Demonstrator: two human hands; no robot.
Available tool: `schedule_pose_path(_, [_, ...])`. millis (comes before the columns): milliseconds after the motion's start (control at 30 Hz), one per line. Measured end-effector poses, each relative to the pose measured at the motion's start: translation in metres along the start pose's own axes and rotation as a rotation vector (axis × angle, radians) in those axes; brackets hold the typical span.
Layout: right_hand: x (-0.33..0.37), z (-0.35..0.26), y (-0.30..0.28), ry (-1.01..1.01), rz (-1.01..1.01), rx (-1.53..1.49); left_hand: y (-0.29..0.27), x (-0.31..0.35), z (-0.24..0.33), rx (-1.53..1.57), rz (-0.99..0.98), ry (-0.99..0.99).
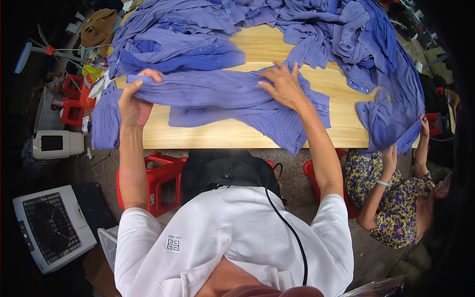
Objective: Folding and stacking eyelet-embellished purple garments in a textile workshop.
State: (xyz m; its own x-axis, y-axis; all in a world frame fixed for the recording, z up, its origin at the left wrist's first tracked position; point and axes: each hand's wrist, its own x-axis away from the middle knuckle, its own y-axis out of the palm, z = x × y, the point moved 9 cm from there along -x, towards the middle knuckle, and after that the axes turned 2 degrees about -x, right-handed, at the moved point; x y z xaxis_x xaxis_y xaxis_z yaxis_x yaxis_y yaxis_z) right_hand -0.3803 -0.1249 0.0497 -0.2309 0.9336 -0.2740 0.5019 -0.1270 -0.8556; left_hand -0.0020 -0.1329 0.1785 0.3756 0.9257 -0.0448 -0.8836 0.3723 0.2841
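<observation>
A crinkled purple-blue garment (203, 91) stretches across the near side of the table in front of me, part of it raised and part lying flat. My left hand (136, 99) pinches its left end between thumb and fingers, a little above the tabletop. Over the right part of the cloth, my right hand (284, 86) has its fingers spread, with the fingertips on or just above the fabric; I cannot tell which. The garment's lower part hangs slightly over the near edge, and a row of small fasteners shows along its right border.
More purple garments (168, 49) heap along the back and right of the wooden table (213, 134). A folded purple piece (105, 123) lies at its left edge. At right, a co-worker's hands (390, 161) hold purple cloth. Red stools (168, 180) stand beneath the table's front.
</observation>
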Motion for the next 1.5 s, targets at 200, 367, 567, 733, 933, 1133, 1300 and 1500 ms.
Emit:
schedule_pose_path(200, [-0.003,0.004,0.018,-0.045,-0.188,0.084,0.005,-0.005,0.04,-0.282,-0.018,0.122])
schedule_pose_path(367, [0.0,0.022,0.009,0.11,-0.067,-0.224,-0.017,0.005,0.036,-0.319,0.106,0.111])
schedule_pose_path(567, [-0.023,-0.021,0.027,-0.086,-0.156,0.103,-0.025,0.003,0.029,-0.241,0.122,0.033])
schedule_pose_path(733, [-0.027,0.001,0.019,-0.02,-0.223,0.008,-0.021,0.003,0.036,-0.211,0.136,0.01])
schedule_pose_path(933, [-0.011,0.002,0.013,-0.09,-0.005,0.096,-0.029,0.009,0.021,-0.142,0.11,-0.019])
schedule_pose_path(1133, [-0.018,0.018,0.024,0.024,-0.168,0.105,-0.03,0.014,0.025,-0.123,0.101,0.011])
schedule_pose_path(1300, [-0.018,0.033,0.01,0.085,-0.071,-0.113,-0.04,0.02,0.026,0.017,0.197,0.006])
schedule_pose_path(1500, [-0.013,0.033,0.006,0.203,-0.021,-0.298,-0.062,0.017,-0.002,-0.161,0.287,-0.005])
